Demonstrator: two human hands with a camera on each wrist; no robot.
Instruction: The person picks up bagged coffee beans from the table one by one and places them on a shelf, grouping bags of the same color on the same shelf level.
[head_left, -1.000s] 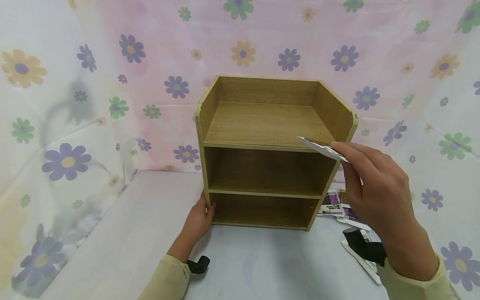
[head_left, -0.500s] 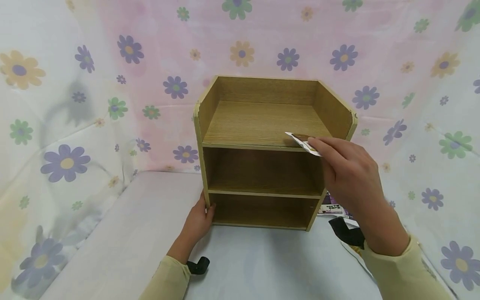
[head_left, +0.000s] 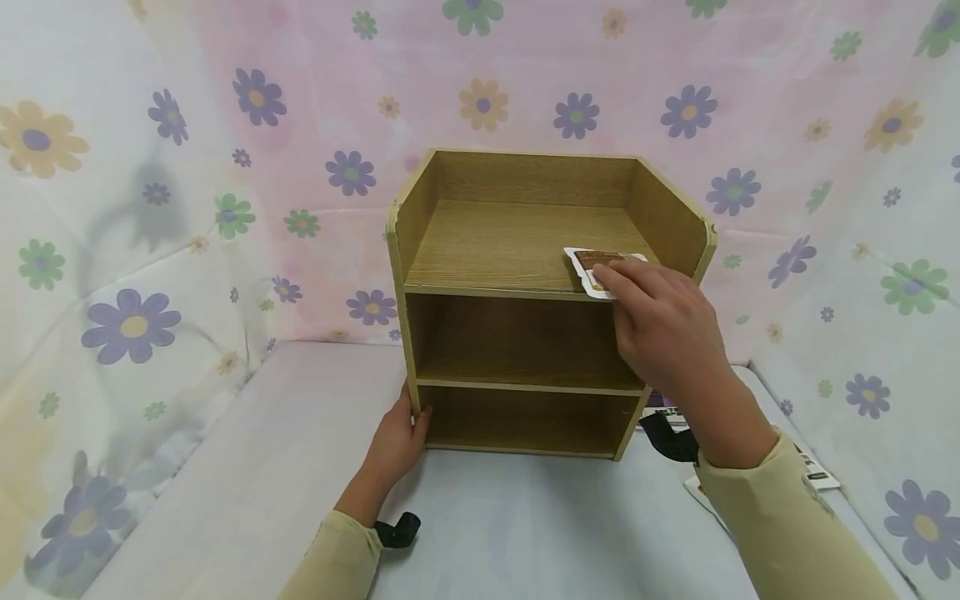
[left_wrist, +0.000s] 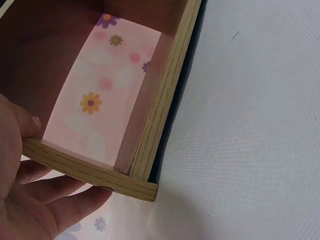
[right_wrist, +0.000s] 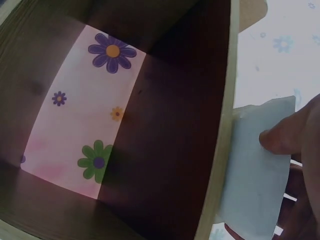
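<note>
A small wooden shelf unit (head_left: 525, 242) with two compartments below a walled top stands on the white-covered table. My left hand (head_left: 397, 435) grips its left side panel low down; in the left wrist view the thumb is inside and the fingers (left_wrist: 75, 207) curl round the outside. Between thumb and fingers, my right hand (head_left: 667, 325) pinches a flat packet (head_left: 587, 265), white-edged with a brown printed face. The packet overlaps the front edge of the top shelf at its right. Its plain pale underside (right_wrist: 260, 160) shows in the right wrist view, right at the shelf edge (right_wrist: 220, 150).
Several printed packets (head_left: 663, 410) lie on the table right of the unit, partly hidden by the right arm. Another packet (head_left: 819, 472) shows beyond the right sleeve. Flowered cloth (head_left: 487, 50) hangs behind and at both sides.
The right hand has moved left and forward with the packet, from right of the unit to the top shelf's front edge. The packet's brown face now shows more. The left hand has stayed put.
</note>
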